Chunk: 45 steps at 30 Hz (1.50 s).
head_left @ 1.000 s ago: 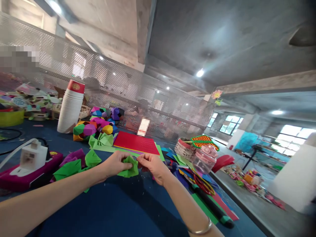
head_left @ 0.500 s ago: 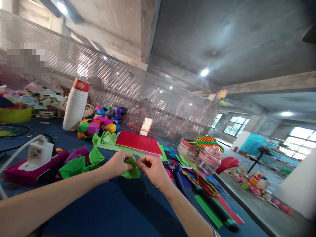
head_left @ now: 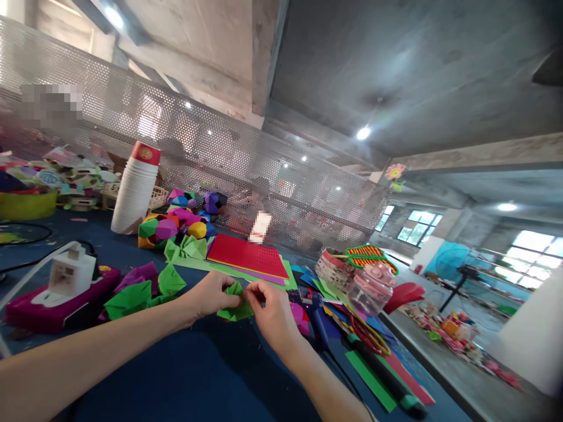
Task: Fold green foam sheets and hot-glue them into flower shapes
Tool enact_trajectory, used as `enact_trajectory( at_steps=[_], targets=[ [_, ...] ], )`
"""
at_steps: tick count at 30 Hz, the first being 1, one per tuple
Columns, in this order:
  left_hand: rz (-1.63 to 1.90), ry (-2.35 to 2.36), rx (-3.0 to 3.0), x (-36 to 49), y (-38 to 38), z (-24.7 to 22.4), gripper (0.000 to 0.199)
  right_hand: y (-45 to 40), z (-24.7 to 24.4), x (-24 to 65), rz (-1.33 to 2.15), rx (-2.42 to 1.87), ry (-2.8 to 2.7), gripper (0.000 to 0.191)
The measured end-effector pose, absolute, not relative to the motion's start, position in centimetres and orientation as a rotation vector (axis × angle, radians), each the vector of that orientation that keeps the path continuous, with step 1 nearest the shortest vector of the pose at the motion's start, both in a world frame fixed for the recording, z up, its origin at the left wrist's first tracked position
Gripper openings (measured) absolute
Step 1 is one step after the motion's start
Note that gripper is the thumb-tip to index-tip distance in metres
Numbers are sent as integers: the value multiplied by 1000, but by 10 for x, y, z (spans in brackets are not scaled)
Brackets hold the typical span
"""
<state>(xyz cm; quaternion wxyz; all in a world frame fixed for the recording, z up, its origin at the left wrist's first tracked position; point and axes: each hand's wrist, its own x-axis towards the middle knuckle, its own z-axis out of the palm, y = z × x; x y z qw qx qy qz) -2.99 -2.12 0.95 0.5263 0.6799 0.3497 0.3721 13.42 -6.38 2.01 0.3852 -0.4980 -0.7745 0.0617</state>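
A folded piece of green paper is held between my two hands above the blue table. My left hand pinches it from the left. My right hand has its thumb and fingertips closed on the right edge of the same paper. Left of my hands lie more folded green papers and a purple folded paper. Beyond them is a light green folded paper. A stack of red sheets lies just past my hands. Near my right hand rests a blue glue gun.
A purple power strip with a white plug lies at left, near a tall stack of paper cups. At right are scissors, a black-handled tool, a clear pink-lidded jar and a woven basket.
The green paper has turned a little, showing more of its folds. My right hand has shifted slightly and its fingers now sit closer against the paper.
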Motion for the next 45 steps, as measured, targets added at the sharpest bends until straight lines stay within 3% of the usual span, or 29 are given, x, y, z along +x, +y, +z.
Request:
enact_trajectory(
  at_steps=[10, 17, 29, 45],
  targets=[
    [893, 868, 1667, -29, -14, 9, 17, -59, 22, 140, 411, -1242, -1901, 28],
    [948, 915, 1812, -25, -9, 2, 16, -57, 21, 140, 558, -1284, -1812, 16],
    [1040, 1047, 1974, -22, -15, -5, 12, -58, 9, 137, 380, -1320, -1807, 11],
    [1120, 1013, 1936, -19, -17, 1, 17, -57, 8, 138, 459, -1275, -1792, 16]
  ],
)
